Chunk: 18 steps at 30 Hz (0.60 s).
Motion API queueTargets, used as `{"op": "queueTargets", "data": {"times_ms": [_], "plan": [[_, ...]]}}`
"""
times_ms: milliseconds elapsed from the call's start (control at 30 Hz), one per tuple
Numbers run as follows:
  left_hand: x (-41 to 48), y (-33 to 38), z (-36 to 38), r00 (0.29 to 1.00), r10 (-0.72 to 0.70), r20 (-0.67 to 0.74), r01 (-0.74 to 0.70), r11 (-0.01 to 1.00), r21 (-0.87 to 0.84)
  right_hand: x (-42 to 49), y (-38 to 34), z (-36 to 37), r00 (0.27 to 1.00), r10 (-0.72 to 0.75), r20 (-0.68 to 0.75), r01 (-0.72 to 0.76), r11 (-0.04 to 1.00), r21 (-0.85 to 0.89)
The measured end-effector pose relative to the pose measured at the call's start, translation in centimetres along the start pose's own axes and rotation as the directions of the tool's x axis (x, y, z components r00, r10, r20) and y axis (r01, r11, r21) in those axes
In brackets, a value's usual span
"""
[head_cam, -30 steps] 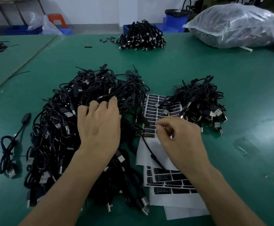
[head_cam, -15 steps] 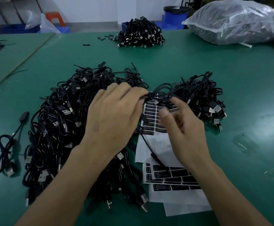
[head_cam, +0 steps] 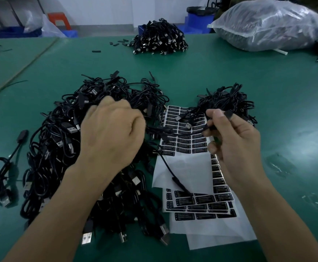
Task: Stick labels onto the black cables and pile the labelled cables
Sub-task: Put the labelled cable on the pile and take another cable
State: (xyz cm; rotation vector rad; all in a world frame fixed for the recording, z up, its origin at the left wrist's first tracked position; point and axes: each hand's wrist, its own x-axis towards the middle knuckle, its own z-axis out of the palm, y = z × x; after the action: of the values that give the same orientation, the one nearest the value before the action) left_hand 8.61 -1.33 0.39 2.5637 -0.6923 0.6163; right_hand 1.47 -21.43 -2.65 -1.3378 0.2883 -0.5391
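Note:
A big heap of black USB cables [head_cam: 60,148] covers the green table at the left. My left hand [head_cam: 111,133] is curled into a fist over the heap's right side and grips cables there. One thin black cable [head_cam: 160,130] runs from that fist across to my right hand [head_cam: 232,137], which pinches its small plug end between thumb and fingers above the label sheets [head_cam: 184,140]. The sheets are white backing with rows of black labels. A smaller pile of black cables [head_cam: 228,103] lies just beyond my right hand.
A single loose cable [head_cam: 5,167] lies at the far left. Another cable pile [head_cam: 160,39] sits at the table's far side, with a clear plastic bag of cables [head_cam: 271,25] at the back right. Blue bins [head_cam: 198,19] stand behind the table.
My left hand has closed into a fist on the heap and drawn back left. My right hand has moved right and taken hold of one cable's end, stretching that cable over the labels.

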Motion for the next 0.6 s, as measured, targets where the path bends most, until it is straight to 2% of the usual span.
{"op": "queueTargets", "data": {"times_ms": [67, 167, 267, 333, 400, 500, 600], "plan": [[0.0, 0.2, -0.1, 0.991, -0.098, 0.093, 0.091, 0.993, 0.077, -0.1, 0.0, 0.1, 0.998, -0.015, 0.061, 0.017, 0.999, -0.03], [0.0, 1.5, -0.3, 0.986, -0.059, 0.155, 0.055, 0.998, 0.03, -0.3, 0.0, 0.4, 0.978, -0.028, 0.205, 0.028, 1.0, 0.001], [-0.1, 2.8, 0.2, 0.966, 0.115, 0.23, -0.081, 0.985, -0.152, -0.3, 0.0, 0.5, 0.949, -0.075, 0.307, 0.067, 0.997, 0.035], [-0.6, 3.3, 1.0, 0.935, 0.18, 0.305, -0.075, 0.942, -0.329, -0.3, -0.1, 0.4, 0.926, -0.096, 0.364, 0.075, 0.995, 0.073], [-1.0, 3.4, 1.9, 0.921, 0.183, 0.345, -0.005, 0.89, -0.457, -0.2, -0.2, 0.3, 0.912, -0.101, 0.398, 0.058, 0.991, 0.118], [-1.3, 3.3, 2.8, 0.923, 0.157, 0.351, 0.084, 0.809, -0.581, -0.1, -0.4, 0.1, 0.904, -0.09, 0.417, 0.058, 0.994, 0.088], [-1.5, 3.3, 3.5, 0.949, 0.165, 0.269, 0.038, 0.786, -0.617, -0.1, -0.5, -0.2, 0.913, -0.075, 0.4, 0.079, 0.997, 0.008]]}}
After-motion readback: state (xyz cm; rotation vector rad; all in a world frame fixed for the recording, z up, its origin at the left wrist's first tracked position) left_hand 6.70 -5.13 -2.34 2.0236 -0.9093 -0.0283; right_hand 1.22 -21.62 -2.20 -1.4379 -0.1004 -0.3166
